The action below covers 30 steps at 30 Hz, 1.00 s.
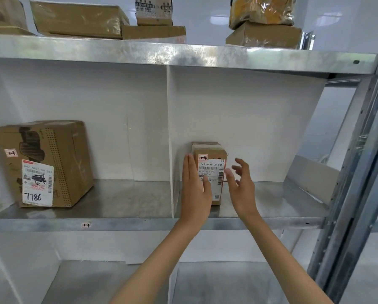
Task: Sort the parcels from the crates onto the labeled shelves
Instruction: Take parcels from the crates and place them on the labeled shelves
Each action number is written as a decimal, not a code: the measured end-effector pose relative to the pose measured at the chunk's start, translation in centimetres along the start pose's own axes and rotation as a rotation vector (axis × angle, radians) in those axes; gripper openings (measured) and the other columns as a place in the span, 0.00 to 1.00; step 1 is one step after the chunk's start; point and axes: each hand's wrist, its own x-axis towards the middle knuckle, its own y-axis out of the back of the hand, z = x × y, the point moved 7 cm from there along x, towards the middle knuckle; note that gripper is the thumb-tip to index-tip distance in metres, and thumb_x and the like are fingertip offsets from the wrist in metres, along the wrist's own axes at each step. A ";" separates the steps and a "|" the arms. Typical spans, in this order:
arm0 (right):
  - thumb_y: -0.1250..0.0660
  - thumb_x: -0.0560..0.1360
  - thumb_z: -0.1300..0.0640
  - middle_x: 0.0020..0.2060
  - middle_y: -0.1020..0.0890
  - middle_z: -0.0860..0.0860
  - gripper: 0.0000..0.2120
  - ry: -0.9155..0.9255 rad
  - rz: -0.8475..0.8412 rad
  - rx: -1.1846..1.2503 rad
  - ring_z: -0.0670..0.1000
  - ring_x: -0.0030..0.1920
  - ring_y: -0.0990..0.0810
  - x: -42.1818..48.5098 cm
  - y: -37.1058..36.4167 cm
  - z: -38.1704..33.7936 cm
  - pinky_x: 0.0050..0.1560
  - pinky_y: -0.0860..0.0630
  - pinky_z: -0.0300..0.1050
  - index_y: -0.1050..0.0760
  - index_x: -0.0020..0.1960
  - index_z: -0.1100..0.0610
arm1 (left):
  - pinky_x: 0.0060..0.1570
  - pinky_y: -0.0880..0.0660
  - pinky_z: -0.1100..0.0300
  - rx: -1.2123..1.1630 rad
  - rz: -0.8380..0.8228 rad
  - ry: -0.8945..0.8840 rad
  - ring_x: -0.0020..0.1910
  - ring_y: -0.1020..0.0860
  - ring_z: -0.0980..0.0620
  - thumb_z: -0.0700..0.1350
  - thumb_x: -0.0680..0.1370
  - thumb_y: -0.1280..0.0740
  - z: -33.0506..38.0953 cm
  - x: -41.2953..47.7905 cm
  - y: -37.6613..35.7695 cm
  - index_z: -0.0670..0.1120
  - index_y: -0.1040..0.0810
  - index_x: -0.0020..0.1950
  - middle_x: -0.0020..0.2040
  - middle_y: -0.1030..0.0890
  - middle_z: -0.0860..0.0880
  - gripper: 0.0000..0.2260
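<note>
Right bay (271, 198) holds a small parcel (214, 170) between open-fingered left hand (195, 187) and right hand (241, 187).

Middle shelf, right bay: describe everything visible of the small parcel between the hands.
The small parcel is a narrow brown cardboard box, taped on top, standing upright on the metal shelf just right of the white divider. Its front carries a white barcode label and a small red-edged tag reading 1-4. The left hand lies flat against its left front; the right hand, fingers spread, hovers beside it.
</note>
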 end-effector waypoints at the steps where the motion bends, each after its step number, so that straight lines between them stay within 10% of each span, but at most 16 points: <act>1: 0.40 0.80 0.52 0.64 0.27 0.52 0.21 0.031 -0.021 0.002 0.48 0.64 0.29 0.0 -0.2 -0.4 0.48 0.30 0.27 0.39 0.71 0.50 | 0.64 0.48 0.77 -0.004 -0.003 -0.018 0.72 0.55 0.66 0.42 0.82 0.45 0.3 -0.1 0.2 0.49 0.58 0.77 0.78 0.57 0.55 0.29; 6: 0.41 0.80 0.51 0.66 0.30 0.49 0.23 0.125 0.035 -0.043 0.47 0.66 0.32 -1.4 -0.3 -2.7 0.58 0.32 0.31 0.41 0.73 0.52 | 0.64 0.49 0.80 -0.005 -0.042 -0.116 0.69 0.58 0.74 0.39 0.81 0.45 1.7 -1.2 1.6 0.49 0.55 0.78 0.77 0.54 0.56 0.28; 12: 0.45 0.81 0.53 0.62 0.28 0.47 0.17 0.391 0.222 -0.079 0.48 0.64 0.30 -4.7 -0.7 -10.7 0.63 0.38 0.29 0.36 0.69 0.53 | 0.70 0.45 0.71 -0.050 0.097 -0.367 0.73 0.41 0.56 0.35 0.79 0.43 6.6 -2.4 8.3 0.43 0.36 0.73 0.73 0.36 0.48 0.21; 16: 0.44 0.80 0.56 0.58 0.26 0.46 0.15 0.512 0.236 0.028 0.52 0.60 0.26 -7.9 -5.0 -17.3 0.63 0.31 0.45 0.32 0.65 0.55 | 0.68 0.39 0.67 -0.046 0.227 -0.423 0.68 0.32 0.50 0.33 0.78 0.43 7.3 -3.1 16.4 0.39 0.30 0.66 0.66 0.29 0.44 0.17; 22: 0.46 0.80 0.56 0.53 0.25 0.44 0.14 0.503 0.037 0.157 0.45 0.56 0.27 -14.5 -16.6 -24.2 0.58 0.37 0.28 0.30 0.63 0.57 | 0.66 0.32 0.56 0.122 0.406 -0.309 0.64 0.29 0.48 0.33 0.78 0.43 1.8 -5.4 31.7 0.40 0.29 0.63 0.62 0.27 0.45 0.14; 30: 0.46 0.80 0.53 0.52 0.23 0.48 0.14 0.510 -0.390 0.378 0.48 0.55 0.27 -28.5 -34.7 -32.3 0.57 0.34 0.34 0.29 0.62 0.55 | 0.61 0.38 0.74 0.458 0.591 0.012 0.61 0.31 0.56 0.38 0.79 0.42 -6.9 -14.9 51.7 0.46 0.31 0.63 0.60 0.28 0.51 0.13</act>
